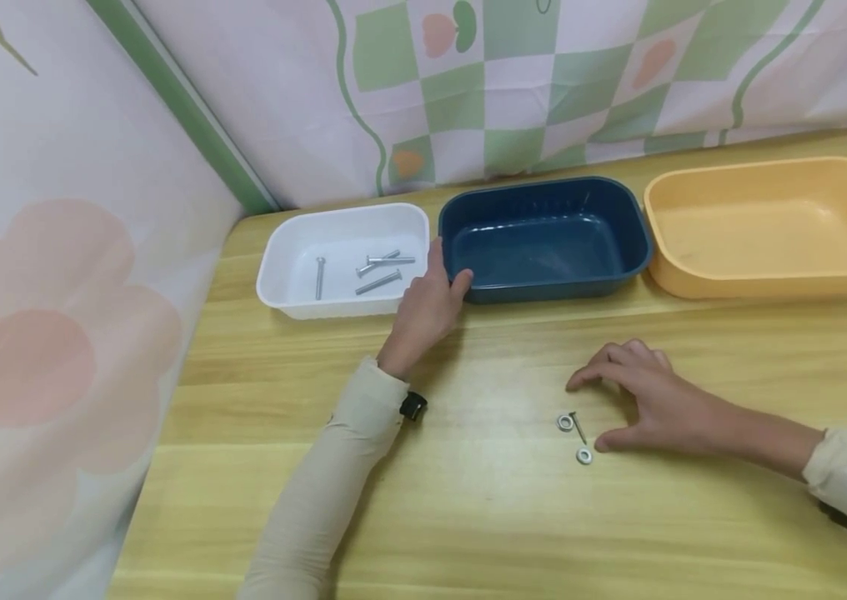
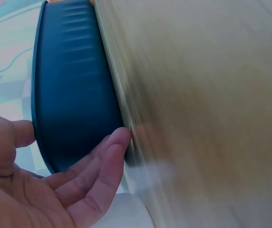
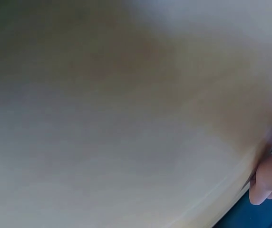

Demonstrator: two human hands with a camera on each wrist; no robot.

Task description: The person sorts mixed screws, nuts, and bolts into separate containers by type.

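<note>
My left hand is at the near left corner of the dark blue bin. Its thumb lies at the rim, and its nearly straight fingers lie along the outer wall. My right hand is held above the table with thumb and fingers spread wide, nothing between them. Just left of it lie a small screw, a nut and a second ring-shaped metal piece. The right wrist view is mostly blurred tabletop, with part of a hand at its right edge.
Left of the blue bin stands a white bin holding several bolts. A yellow bin is on the right, close against the blue one. All three line the back of the wooden table, before a patterned cloth.
</note>
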